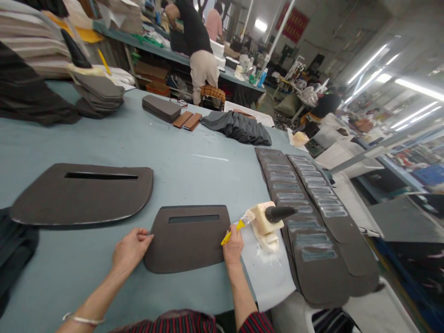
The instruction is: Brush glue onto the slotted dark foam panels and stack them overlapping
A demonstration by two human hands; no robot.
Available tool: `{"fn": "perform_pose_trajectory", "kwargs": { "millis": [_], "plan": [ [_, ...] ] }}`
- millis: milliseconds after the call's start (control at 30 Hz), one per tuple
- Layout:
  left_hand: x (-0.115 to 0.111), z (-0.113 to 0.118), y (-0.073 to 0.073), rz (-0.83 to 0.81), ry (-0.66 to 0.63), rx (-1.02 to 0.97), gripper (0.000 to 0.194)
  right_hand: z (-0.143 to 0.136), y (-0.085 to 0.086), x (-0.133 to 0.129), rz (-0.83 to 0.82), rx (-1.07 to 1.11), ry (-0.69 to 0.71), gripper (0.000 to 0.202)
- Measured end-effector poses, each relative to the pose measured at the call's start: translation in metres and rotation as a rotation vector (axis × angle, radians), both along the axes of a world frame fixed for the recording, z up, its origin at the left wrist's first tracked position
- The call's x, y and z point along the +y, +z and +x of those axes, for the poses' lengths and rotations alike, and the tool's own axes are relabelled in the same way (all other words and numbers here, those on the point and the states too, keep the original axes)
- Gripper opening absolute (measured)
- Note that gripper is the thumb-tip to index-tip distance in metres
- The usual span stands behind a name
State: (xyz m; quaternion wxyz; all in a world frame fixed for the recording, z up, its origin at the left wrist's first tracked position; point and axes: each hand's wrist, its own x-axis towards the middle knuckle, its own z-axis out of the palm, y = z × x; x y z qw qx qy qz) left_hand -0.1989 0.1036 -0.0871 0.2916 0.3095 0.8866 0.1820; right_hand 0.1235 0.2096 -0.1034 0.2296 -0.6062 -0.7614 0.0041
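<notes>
A dark brown flat panel [194, 245] with a narrow slot near its upper edge lies in front of me. My left hand [133, 247] pinches the panel's left edge between thumb and fingers. With my right hand [233, 244] I hold a yellow-handled brush [238, 226], and the same hand touches the panel's right edge. The bristles point up to the right, close to a cream, glue-smeared container [263, 219] with a black cone-shaped piece sticking out. A white sheet [267, 277] lies under that container. Left of the panel is a larger dark brown slotted piece [100, 196].
Overlapping rows of brown panels with shiny strips [312, 231] cover the table's right side. Farther back are a dark fabric pile [239, 127], brown strips [187, 121] and stacked grey pieces [161, 107]. Dark cloth [15, 254] lies at left. A person [203, 60] bends over another table.
</notes>
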Motion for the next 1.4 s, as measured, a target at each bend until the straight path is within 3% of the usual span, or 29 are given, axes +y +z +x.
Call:
{"fn": "perform_pose_trajectory", "kwargs": {
  "millis": [433,700,900,1400],
  "plan": [
    [0.0,0.002,-0.002,0.021,0.007,0.02,0.026,0.0,0.0,0.001,-0.012,-0.013,-0.015,0.017],
    [0.002,0.008,0.01,0.032,0.025,0.021,0.019,-0.001,-0.002,0.0,0.005,-0.026,-0.02,0.017],
    [0.002,0.007,0.01,0.036,0.04,0.016,0.016,-0.001,-0.001,0.002,0.0,-0.013,-0.03,0.017],
    [0.006,0.014,0.025,-0.03,0.035,0.083,0.019,-0.003,-0.001,0.003,-0.023,-0.004,-0.047,0.018]
  ]
}}
